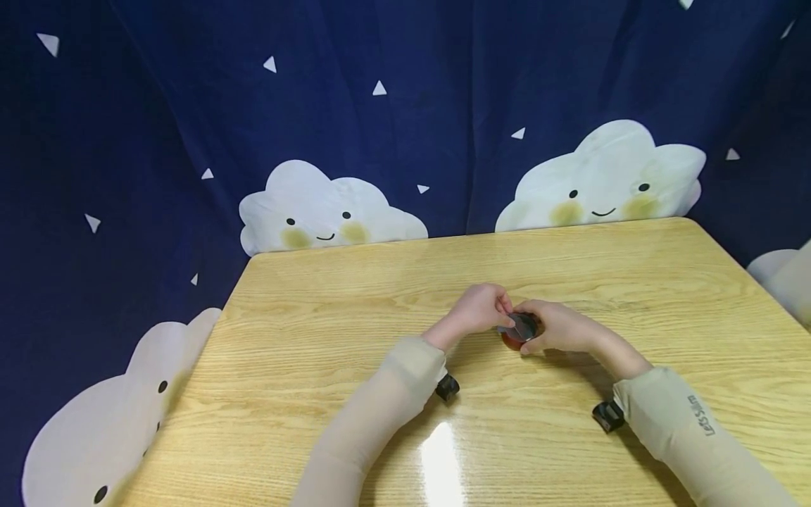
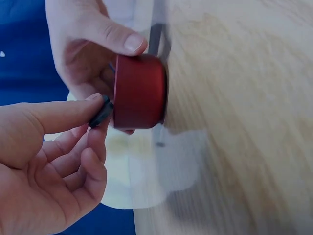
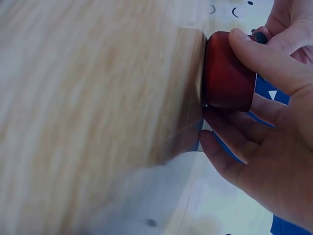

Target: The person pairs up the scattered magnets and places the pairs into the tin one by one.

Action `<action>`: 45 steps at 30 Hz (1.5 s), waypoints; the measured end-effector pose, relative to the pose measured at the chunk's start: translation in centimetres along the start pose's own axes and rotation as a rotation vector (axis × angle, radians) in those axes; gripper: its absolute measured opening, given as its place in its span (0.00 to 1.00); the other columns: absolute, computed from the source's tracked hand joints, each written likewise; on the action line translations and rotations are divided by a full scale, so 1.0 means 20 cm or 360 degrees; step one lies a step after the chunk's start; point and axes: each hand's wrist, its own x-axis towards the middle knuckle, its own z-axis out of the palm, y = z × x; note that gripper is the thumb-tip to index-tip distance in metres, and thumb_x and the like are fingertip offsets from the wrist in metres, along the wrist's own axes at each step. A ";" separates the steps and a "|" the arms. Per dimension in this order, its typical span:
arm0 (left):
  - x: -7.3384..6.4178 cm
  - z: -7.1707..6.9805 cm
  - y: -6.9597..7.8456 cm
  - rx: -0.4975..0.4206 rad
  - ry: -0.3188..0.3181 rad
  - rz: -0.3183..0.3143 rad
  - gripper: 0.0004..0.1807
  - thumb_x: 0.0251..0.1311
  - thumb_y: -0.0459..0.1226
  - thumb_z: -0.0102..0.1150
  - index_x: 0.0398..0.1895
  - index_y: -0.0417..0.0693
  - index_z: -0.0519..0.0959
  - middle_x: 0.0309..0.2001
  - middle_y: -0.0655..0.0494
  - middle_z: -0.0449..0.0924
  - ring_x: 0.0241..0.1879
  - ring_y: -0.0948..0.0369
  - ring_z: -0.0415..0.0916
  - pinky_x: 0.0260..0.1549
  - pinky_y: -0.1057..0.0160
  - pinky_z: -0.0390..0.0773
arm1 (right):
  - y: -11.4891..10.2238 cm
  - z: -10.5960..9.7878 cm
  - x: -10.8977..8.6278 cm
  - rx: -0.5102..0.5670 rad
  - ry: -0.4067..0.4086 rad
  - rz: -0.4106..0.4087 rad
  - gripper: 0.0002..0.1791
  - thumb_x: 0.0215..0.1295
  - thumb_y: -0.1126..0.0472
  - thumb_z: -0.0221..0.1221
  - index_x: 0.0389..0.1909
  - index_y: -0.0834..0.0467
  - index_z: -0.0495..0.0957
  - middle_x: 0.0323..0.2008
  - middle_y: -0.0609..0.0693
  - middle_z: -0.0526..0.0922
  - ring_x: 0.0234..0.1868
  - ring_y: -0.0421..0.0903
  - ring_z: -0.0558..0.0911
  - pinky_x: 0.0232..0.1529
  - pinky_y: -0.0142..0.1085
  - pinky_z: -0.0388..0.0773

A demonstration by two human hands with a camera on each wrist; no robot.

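Observation:
A short red cylinder [image 1: 512, 342] with a dark, shiny top stands on the table, right of the middle. Its smooth red side [image 2: 142, 90] fills the centre of the left wrist view. My right hand [image 1: 560, 327] grips it around the side, with the thumb [image 3: 254, 54] on one side and fingers on the other. Over the top edge, my left hand [image 1: 476, 310] pinches a small black piece [image 2: 101, 113] between thumb and forefinger. That piece is right against the cylinder's top; whether it is attached cannot be told. The other left fingers are loosely curled.
The light wood table [image 1: 304, 338] spreads around both hands. Behind it hangs a dark blue curtain [image 1: 329, 127] with white clouds and triangles. Black wrist cameras [image 1: 447, 387] hang under both beige sleeves [image 1: 374, 422].

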 end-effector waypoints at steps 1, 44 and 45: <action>0.00 0.01 0.00 0.0011 0.0013 0.0003 0.08 0.46 0.39 0.68 0.27 0.50 0.78 0.24 0.64 0.76 0.24 0.69 0.71 0.24 0.76 0.68 | 0.00 0.00 0.00 -0.0006 0.0001 0.0000 0.33 0.45 0.53 0.69 0.51 0.63 0.69 0.44 0.55 0.77 0.40 0.48 0.75 0.40 0.41 0.72; -0.09 0.11 -0.04 -0.0241 0.0282 -0.0052 0.04 0.51 0.39 0.64 0.26 0.53 0.78 0.24 0.64 0.76 0.22 0.71 0.70 0.19 0.74 0.69 | 0.01 0.01 0.01 -0.0017 0.0032 0.0019 0.38 0.43 0.52 0.70 0.54 0.65 0.68 0.47 0.57 0.77 0.44 0.50 0.76 0.44 0.43 0.73; -0.09 0.10 -0.04 -0.0239 0.0280 -0.0055 0.04 0.51 0.38 0.64 0.26 0.53 0.78 0.24 0.64 0.76 0.22 0.70 0.70 0.19 0.74 0.69 | 0.01 0.01 0.01 -0.0012 0.0034 0.0021 0.38 0.43 0.53 0.70 0.55 0.65 0.68 0.47 0.58 0.77 0.45 0.50 0.76 0.44 0.43 0.73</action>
